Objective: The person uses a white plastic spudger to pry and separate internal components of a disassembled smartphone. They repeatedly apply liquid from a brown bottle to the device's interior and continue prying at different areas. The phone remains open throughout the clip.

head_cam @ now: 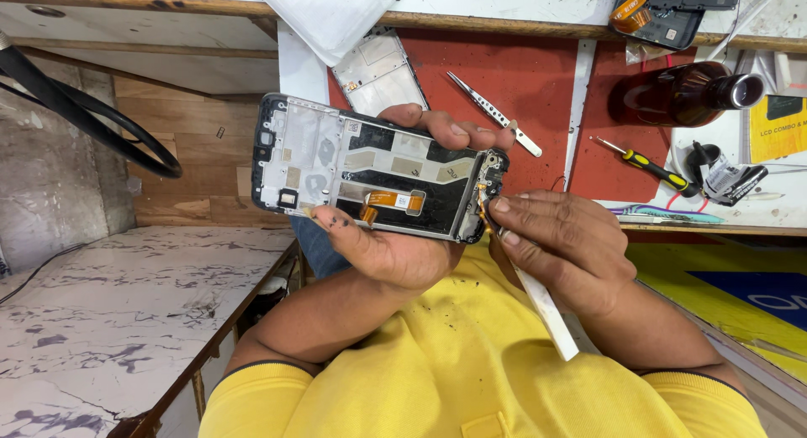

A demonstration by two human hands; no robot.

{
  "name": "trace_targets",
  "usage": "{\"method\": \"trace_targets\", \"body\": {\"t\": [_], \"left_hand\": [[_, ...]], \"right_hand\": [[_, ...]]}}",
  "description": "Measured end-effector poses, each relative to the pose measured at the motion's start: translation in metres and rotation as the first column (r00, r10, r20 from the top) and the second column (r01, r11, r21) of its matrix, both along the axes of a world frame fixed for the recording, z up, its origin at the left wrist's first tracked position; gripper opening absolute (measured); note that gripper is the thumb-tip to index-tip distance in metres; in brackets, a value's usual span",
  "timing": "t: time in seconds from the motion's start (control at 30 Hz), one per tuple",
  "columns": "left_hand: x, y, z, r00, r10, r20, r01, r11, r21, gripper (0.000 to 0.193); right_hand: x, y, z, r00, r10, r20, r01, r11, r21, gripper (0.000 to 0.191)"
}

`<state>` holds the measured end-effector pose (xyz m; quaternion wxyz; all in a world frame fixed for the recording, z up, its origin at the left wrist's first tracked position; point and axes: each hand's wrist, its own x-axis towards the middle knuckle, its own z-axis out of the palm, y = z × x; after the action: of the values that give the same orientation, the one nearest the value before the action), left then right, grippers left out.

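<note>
My left hand (395, 245) grips an opened phone frame (336, 156) from below, fingers curled over its far edge, the bare inside facing up. An orange flex cable (391, 203) lies across the frame's lower part. My right hand (559, 245) holds a flat white pry tool (546, 308) and presses its fingertips against the small board at the frame's right end (489, 173).
On the red mat (521, 76) lie metal tweezers (496, 114), a yellow-handled screwdriver (647, 165) and another phone frame (380, 72). A brown bottle (685, 93) lies at the right. A black cable (92, 118) loops at the left over a marble floor (109, 303).
</note>
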<state>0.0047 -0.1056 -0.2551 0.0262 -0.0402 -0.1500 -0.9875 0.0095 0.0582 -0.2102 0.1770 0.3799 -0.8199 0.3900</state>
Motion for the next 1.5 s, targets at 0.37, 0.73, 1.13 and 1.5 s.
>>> {"method": "trace_targets", "body": {"t": [0.37, 0.73, 1.13, 1.5], "left_hand": [[0.002, -0.002, -0.004, 0.999, 0.045, -0.011, -0.045, 0.999, -0.015, 0.085], [-0.001, -0.001, -0.004, 0.998, 0.064, -0.013, -0.064, 0.998, -0.010, 0.084], [-0.008, -0.001, -0.002, 0.999, 0.030, 0.032, -0.031, 0.999, 0.039, 0.081], [-0.021, 0.013, -0.015, 0.996, 0.010, 0.083, -0.015, 0.997, 0.071, 0.074]], "right_hand": [[-0.005, -0.006, 0.002, 0.999, 0.036, -0.018, -0.036, 0.999, 0.009, 0.020], [-0.008, -0.006, 0.001, 0.986, 0.052, -0.162, -0.037, 0.995, 0.091, 0.017], [-0.021, -0.007, 0.003, 0.985, 0.067, -0.158, -0.055, 0.995, 0.082, 0.016], [-0.023, 0.005, -0.032, 0.988, 0.011, -0.156, -0.015, 1.000, -0.025, 0.017]]}}
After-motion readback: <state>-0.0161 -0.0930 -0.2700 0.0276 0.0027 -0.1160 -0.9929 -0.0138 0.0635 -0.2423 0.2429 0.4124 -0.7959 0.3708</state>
